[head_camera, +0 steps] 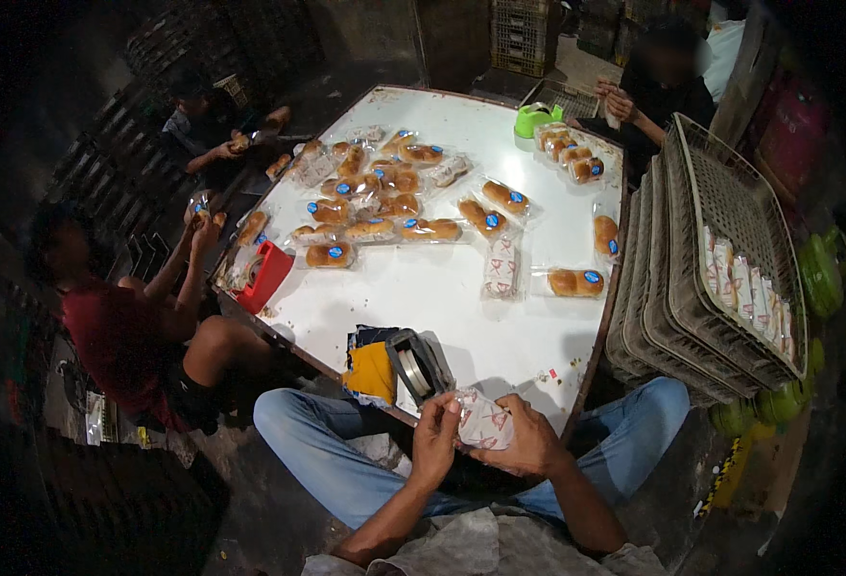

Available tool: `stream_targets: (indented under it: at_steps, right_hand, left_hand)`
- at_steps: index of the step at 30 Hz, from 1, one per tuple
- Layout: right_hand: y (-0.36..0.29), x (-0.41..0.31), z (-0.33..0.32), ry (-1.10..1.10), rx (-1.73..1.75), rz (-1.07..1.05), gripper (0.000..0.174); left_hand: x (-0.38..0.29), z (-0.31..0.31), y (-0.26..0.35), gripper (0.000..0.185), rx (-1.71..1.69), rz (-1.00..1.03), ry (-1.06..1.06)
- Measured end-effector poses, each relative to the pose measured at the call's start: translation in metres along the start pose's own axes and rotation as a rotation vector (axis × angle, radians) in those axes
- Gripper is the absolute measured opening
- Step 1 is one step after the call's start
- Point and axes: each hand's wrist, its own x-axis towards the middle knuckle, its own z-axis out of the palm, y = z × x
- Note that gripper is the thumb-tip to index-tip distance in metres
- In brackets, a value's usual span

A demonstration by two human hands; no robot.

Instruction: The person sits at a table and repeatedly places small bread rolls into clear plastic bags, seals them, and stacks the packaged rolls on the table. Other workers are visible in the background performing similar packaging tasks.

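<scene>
Between my two hands, above my lap at the table's near edge, is a plastic-wrapped packet (483,420) with red printing on white. My left hand (435,439) pinches its left end between thumb and fingers. Around the right side of the same packet curls my right hand (527,439). Just beyond my left hand stands a dark tape dispenser (417,366) with a roll of clear tape. A yellow and dark cloth (370,371) lies against the dispenser's left side.
Bagged bread rolls (394,176) with blue stickers cover much of the white table (387,288). A red tape dispenser (264,277) and a green one (538,119) stand at its edges. Stacked plastic crates (671,288) rise at right, wrapped packets (747,288) in the top one. Several people work around.
</scene>
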Motion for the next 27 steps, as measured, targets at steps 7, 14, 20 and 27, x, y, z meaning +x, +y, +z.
stream_targets:
  at_steps: [7, 14, 20, 27]
  right_hand:
    - [-0.024, 0.012, 0.015, 0.055, -0.022, -0.069, 0.09]
    - [-0.005, 0.045, 0.003, -0.218, 0.442, -0.188, 0.081]
    - [0.03, 0.128, 0.05, 0.583, -0.107, -0.208, 0.069]
    - [0.072, 0.203, 0.037, 0.534, -0.125, -0.023, 0.063]
  left_hand:
    - [-0.006, -0.004, 0.033, 0.061, 0.33, 0.246, 0.052]
    - [0.006, -0.032, 0.037, 0.084, 0.006, 0.237, 0.029]
    - [0.015, -0.048, 0.046, 0.071, 0.132, 0.169, 0.254]
    - [0.003, -0.042, 0.05, 0.036, 0.066, 0.156, 0.039]
